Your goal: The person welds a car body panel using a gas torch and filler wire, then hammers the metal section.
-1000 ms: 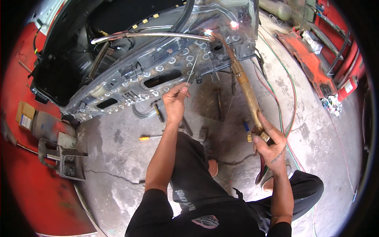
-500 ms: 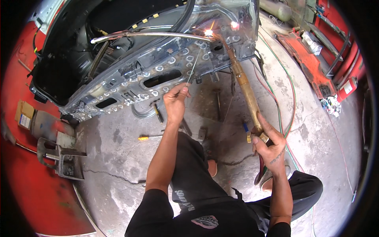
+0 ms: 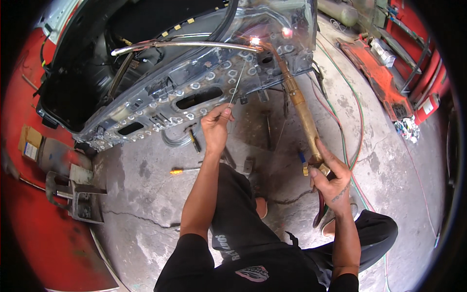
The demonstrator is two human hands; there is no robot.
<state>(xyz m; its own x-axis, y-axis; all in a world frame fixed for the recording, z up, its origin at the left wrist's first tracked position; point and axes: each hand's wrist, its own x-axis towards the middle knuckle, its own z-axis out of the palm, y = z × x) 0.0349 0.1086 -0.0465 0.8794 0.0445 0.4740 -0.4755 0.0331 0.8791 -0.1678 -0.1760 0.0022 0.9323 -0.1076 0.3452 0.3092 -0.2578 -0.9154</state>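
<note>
Pinched in the fingers of my left hand [image 3: 216,125] is a thin welding rod [image 3: 237,83], slanting up across the car body panel [image 3: 194,86]. My right hand [image 3: 332,176] grips the valve end of a brass gas torch [image 3: 305,117]. The torch tip reaches the panel's upper right part, where a bright spot glows [image 3: 255,41] and a second pinkish glow shows a little to its right. Rows of round weld marks cover the dark metal panel. A curved metal bar [image 3: 194,44] lies across the panel, its right end beside the bright spot.
On the concrete floor lie a screwdriver with a yellow handle [image 3: 178,171], a hammer [image 3: 193,138] and a coil of wire [image 3: 175,140]. Red and green hoses [image 3: 361,112] run along the floor at right. Farther right are an orange-red metal piece [image 3: 377,80] and a fire extinguisher [image 3: 428,108].
The flying sparks at the bright spot have died down. The whole view has shifted very slightly; both hands keep their holds on the rod and torch.
</note>
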